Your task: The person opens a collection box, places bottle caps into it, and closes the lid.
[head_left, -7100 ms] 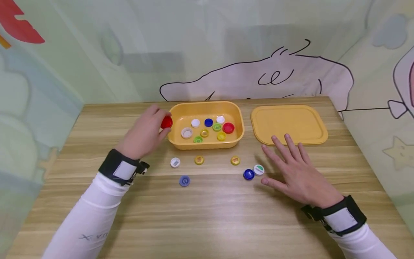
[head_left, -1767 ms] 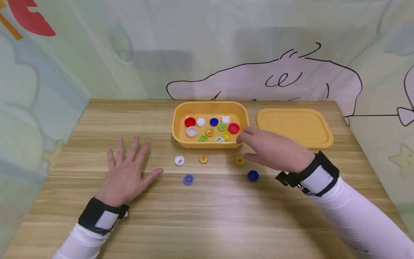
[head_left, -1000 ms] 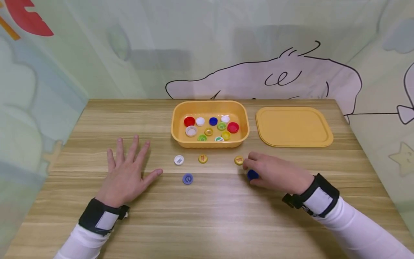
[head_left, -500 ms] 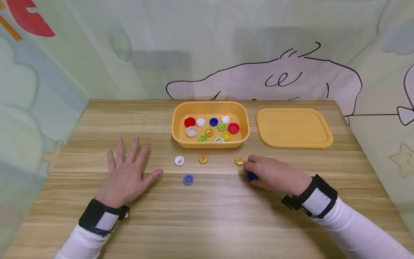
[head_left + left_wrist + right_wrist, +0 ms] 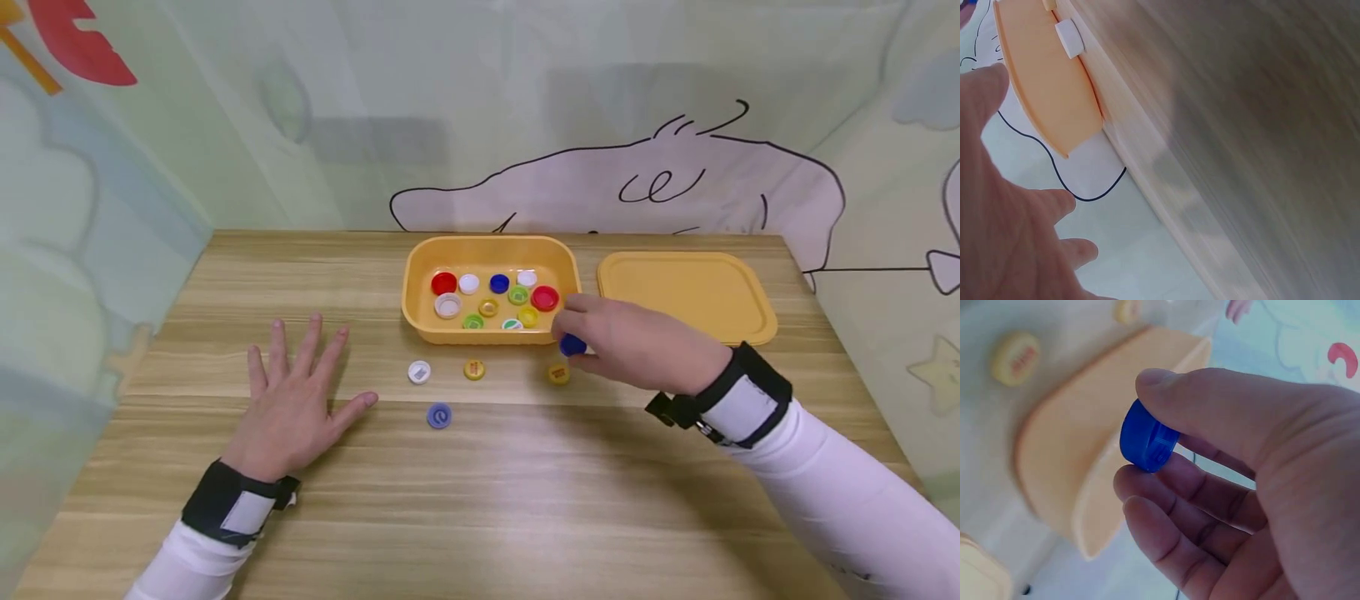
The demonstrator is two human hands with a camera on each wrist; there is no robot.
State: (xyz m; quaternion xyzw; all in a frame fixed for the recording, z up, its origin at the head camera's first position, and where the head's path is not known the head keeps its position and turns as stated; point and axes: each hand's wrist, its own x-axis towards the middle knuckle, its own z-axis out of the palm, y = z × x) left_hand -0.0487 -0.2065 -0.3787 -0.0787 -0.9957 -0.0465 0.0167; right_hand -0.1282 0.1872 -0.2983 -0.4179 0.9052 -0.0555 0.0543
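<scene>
Between thumb and fingers, my right hand (image 5: pixel 633 342) pinches a dark blue bottle cap (image 5: pixel 1147 436), held up near the front right corner of the yellow-orange box (image 5: pixel 491 336). Inside that box lie several bottle caps in red, white, blue, green and yellow. My left hand (image 5: pixel 292 408) rests on the table with fingers spread, holding nothing. On the table before the box sit a white cap (image 5: pixel 419 372), a yellow cap (image 5: pixel 474 369), another yellow cap (image 5: pixel 558 374) just below the right hand, and a light blue cap (image 5: pixel 439 415).
A flat yellow-orange lid (image 5: pixel 686 292) lies right of the box, partly behind the right hand. The wooden table (image 5: pixel 465 517) meets a cartoon-printed curtain (image 5: pixel 480 117) at its back edge.
A red cap and a white-green cap have gone into the box. My right hand has picked the dark blue cap off the table and raised it toward the box; my left hand now lies flat.
</scene>
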